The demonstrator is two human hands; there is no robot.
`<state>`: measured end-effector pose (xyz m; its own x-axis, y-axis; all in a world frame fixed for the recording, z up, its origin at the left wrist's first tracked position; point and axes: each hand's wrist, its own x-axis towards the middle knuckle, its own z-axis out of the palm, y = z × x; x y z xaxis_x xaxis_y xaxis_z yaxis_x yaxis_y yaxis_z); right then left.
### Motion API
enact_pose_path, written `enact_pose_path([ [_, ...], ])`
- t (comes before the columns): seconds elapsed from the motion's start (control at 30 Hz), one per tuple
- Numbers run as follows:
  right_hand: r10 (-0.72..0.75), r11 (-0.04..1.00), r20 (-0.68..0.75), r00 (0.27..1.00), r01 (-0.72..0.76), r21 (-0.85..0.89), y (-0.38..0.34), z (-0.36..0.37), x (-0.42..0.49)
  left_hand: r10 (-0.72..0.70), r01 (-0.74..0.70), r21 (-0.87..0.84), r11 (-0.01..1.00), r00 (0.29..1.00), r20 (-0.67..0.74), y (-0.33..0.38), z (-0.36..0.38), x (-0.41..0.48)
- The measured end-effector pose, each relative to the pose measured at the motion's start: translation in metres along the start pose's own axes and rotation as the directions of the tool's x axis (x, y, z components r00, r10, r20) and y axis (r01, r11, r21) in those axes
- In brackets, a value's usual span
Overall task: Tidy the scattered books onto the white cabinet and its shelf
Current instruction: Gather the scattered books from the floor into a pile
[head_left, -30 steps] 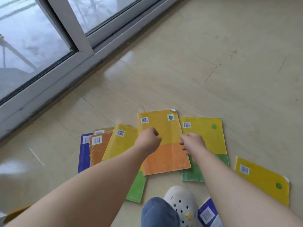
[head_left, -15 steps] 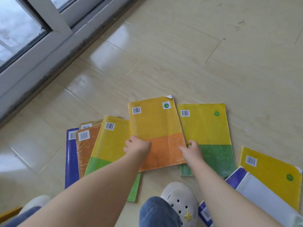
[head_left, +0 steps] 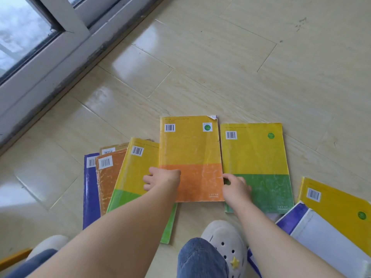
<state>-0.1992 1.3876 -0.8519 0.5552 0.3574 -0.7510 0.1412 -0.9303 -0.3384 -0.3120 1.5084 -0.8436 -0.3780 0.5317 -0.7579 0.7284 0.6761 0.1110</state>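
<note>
Several thin books lie back cover up on the pale floor. A yellow-and-orange book (head_left: 188, 149) lies on top in the middle. My left hand (head_left: 163, 180) grips its lower left edge with curled fingers. My right hand (head_left: 237, 187) curls its fingers at the lower right edge. Under its left side lies a yellow-and-light-green book (head_left: 134, 173), then an orange book (head_left: 109, 177) and a purple book (head_left: 89, 195). To the right lies a yellow-and-dark-green book (head_left: 255, 155). The white cabinet is out of view.
Another yellow book (head_left: 339, 205) and a purple-and-white book (head_left: 321, 239) lie at the lower right. My white clog (head_left: 225, 241) and jeans knee sit just below the books. A sliding window frame (head_left: 60, 57) runs along the upper left.
Both hands have come down from above the middle book to its lower side edges and taken hold. The book now lies squarer to me, and my view has tilted down.
</note>
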Motion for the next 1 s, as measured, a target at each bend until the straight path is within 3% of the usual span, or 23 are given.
enact_pose_path([
  [0.07, -0.018, 0.988, -0.056, 0.998, 0.009, -0.157, 0.004, -0.005, -0.002, -0.002, 0.002, -0.016, 1.0, 1.0, -0.013, 0.0, -0.002, 0.002],
  [0.27, -0.002, 0.939, -0.055, 0.998, -0.017, -0.343, 0.006, 0.007, -0.004, 0.031, -0.032, -0.052, 0.998, 0.999, -0.02, -0.01, -0.011, 0.036],
  [0.47, 0.011, 0.909, -0.066, 0.998, -0.037, -0.416, 0.003, 0.011, -0.004, 0.16, -0.163, 0.009, 0.987, 0.977, 0.139, -0.003, -0.024, 0.042],
  [0.6, 0.003, 0.884, -0.076, 0.997, -0.038, -0.466, 0.003, 0.012, -0.005, 0.271, -0.275, 0.049, 0.96, 0.96, 0.077, -0.01, -0.027, 0.043],
  [0.7, 0.005, 0.862, -0.085, 0.996, -0.047, -0.505, 0.003, 0.013, -0.006, 0.36, -0.364, 0.22, 0.905, 0.931, 0.059, -0.022, -0.043, 0.047],
  [0.8, 0.002, 0.836, -0.091, 0.996, -0.052, -0.546, -0.001, 0.014, -0.006, 0.334, -0.362, 0.308, 0.88, 0.932, 0.14, -0.03, -0.056, 0.052],
  [1.0, -0.064, 0.855, -0.168, 0.984, -0.033, -0.517, -0.011, 0.022, -0.008, 0.35, -0.385, 0.27, 0.882, 0.921, 0.172, -0.037, -0.059, 0.054],
])
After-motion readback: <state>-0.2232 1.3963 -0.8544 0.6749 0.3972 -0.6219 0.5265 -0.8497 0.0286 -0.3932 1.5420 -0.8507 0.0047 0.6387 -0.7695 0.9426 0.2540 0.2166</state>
